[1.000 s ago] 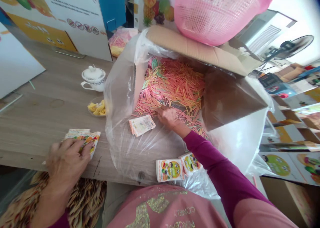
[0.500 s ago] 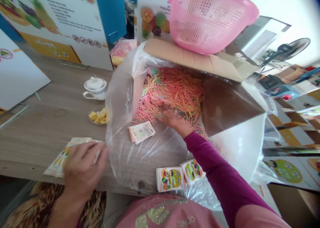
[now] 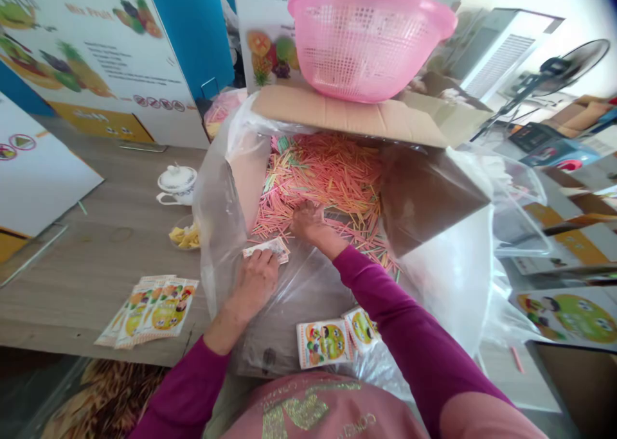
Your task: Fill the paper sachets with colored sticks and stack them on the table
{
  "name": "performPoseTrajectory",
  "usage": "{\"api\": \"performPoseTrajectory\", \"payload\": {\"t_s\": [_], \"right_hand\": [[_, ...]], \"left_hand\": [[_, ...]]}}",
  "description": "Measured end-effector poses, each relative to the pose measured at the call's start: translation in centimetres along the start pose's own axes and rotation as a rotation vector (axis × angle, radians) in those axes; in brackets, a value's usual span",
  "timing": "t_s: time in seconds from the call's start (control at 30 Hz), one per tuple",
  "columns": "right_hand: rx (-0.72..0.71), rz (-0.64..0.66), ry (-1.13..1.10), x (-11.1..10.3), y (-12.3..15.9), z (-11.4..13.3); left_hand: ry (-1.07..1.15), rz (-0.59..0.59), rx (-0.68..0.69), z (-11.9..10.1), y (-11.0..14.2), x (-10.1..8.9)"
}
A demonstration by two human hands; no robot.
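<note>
My left hand (image 3: 257, 279) has its fingers curled over a small stack of printed sachets (image 3: 276, 249) lying on clear plastic at the box's near edge. My right hand (image 3: 310, 223) is down in the pile of thin pink, orange and green candy sticks (image 3: 328, 169), its fingers bent and closed around some of them; the fingertips are partly hidden. The pile fills an open cardboard box (image 3: 357, 114) lined with a clear plastic bag (image 3: 216, 201). More printed sachets (image 3: 325, 344) lie close to my body, and a fanned group of sachets (image 3: 166, 307) rests on the table to the left.
A pink basket (image 3: 366, 47) stands at the box's far flap. Left of the box are a lidded china cup (image 3: 177, 185) and a small dish of yellow pieces (image 3: 186, 235). Large printed cartons (image 3: 96, 60) stand behind. A fan (image 3: 569, 72) and more boxes are at right.
My left hand has moved from over the fanned sachets on the left to the sachet stack by the box. My right hand stays in the sticks, its fingers now more curled.
</note>
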State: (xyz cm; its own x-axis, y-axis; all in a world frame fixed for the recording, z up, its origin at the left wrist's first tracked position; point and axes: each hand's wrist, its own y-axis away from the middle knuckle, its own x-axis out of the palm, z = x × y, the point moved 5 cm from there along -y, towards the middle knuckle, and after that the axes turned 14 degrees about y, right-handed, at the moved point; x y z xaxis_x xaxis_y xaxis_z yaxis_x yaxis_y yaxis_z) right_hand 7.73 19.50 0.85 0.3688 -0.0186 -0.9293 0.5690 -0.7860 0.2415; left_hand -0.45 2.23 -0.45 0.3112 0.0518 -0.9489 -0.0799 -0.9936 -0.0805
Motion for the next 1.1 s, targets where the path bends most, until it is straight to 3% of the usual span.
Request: {"api": "performPoseTrajectory", "payload": {"t_s": [0.2, 0.33, 0.6, 0.8, 0.93, 1.1], "right_hand": [[0.025, -0.095, 0.008, -0.7, -0.9, 1.1], [0.011, -0.061, 0.015, -1.3, -0.9, 1.1], [0.077, -0.096, -0.064, -3.1, 0.6, -1.9], [-0.003, 0.004, -0.014, 0.1, 5.4, -2.7], [0.014, 0.053, 0.005, 2.2, 7.7, -2.2], [0.056, 0.067, 0.006, 1.9, 8.6, -3.1]], "left_hand": [[0.058, -0.096, 0.022, 0.3, 0.4, -0.2], [0.124, -0.150, 0.014, 1.0, 0.5, -0.4], [0.174, -0.204, 0.020, 1.6, 0.4, -1.0], [0.110, -0.178, -0.007, 1.1, 0.3, -0.8], [0.079, -0.153, -0.043, 0.7, 0.2, -0.3], [0.124, -0.164, -0.060, 0.8, 0.2, -0.3]]}}
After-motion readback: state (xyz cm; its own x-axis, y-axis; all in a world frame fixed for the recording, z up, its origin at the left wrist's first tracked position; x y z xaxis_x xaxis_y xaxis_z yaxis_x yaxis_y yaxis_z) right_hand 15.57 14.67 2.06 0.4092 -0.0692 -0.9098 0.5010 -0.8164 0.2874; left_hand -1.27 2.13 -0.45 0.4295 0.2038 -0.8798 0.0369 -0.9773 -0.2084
